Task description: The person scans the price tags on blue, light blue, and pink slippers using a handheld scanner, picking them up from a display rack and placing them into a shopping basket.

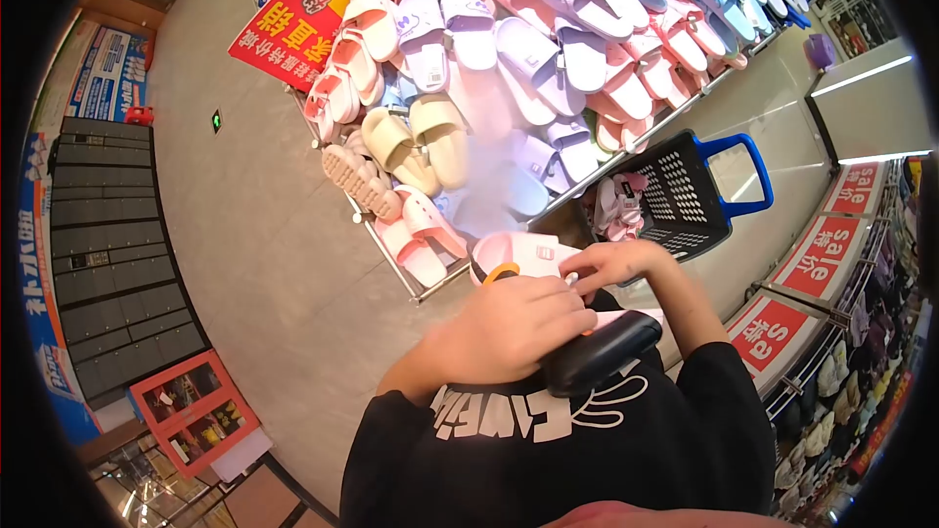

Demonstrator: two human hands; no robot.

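A pale pink slipper (533,250) sits low at the centre of the frame, in front of the person's black shirt (675,430). The left hand (518,325) lies against it, its grip closed around an orange item (503,272) mostly hidden by the fingers. The right hand (618,263) touches the slipper's edge with bent fingers; whether that grip is closed I cannot tell. A black rounded object (602,354) is just below the left hand. Right of centre stands a basket (714,191) with a blue handle; slippers cover the counter (675,113) at upper centre.
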